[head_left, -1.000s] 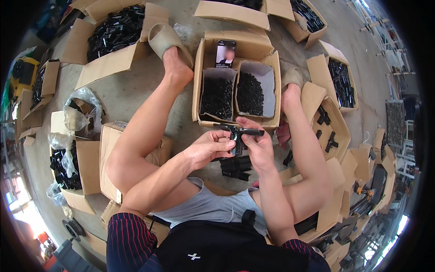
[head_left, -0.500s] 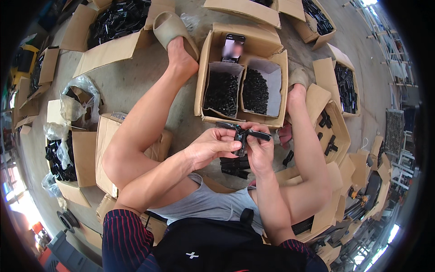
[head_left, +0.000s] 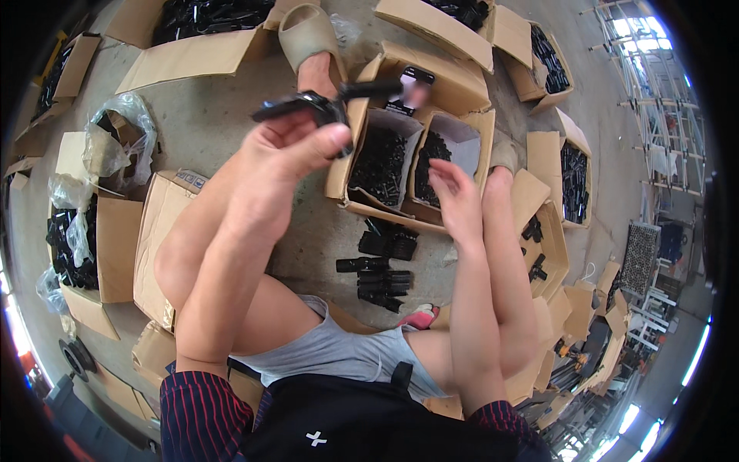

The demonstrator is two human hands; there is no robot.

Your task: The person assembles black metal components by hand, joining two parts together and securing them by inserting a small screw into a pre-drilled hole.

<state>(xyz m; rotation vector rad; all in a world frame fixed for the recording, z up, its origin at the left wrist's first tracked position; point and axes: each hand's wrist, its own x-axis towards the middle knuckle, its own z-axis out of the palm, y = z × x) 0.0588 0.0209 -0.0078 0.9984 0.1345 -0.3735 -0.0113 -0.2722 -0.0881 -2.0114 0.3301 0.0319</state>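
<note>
My left hand (head_left: 279, 154) is raised and closed around a black plastic part with several arms (head_left: 327, 115), its thumb pressed against the middle. Motion smears part of its outline. Lower and to the right, my right hand (head_left: 459, 202) hovers at the near edge of the right-hand grey tray (head_left: 459, 132), fingers loosely bent and nothing visible in them. Small black pieces (head_left: 435, 154) fill that tray. A second tray of small black pieces (head_left: 377, 165) stands beside it in the same cardboard box (head_left: 369, 209).
A phone (head_left: 412, 88) leans inside the box's far end. Between my legs lie several black parts (head_left: 381, 273) in rows on the floor. Open cartons of black parts (head_left: 196, 19) surround me, and one on the right (head_left: 558, 254) holds several branched parts. A bagged carton (head_left: 115, 231) stands left.
My hands have parted. The left has lifted the black part up and to the left, while the right has let go of it and moved toward the right-hand tray.
</note>
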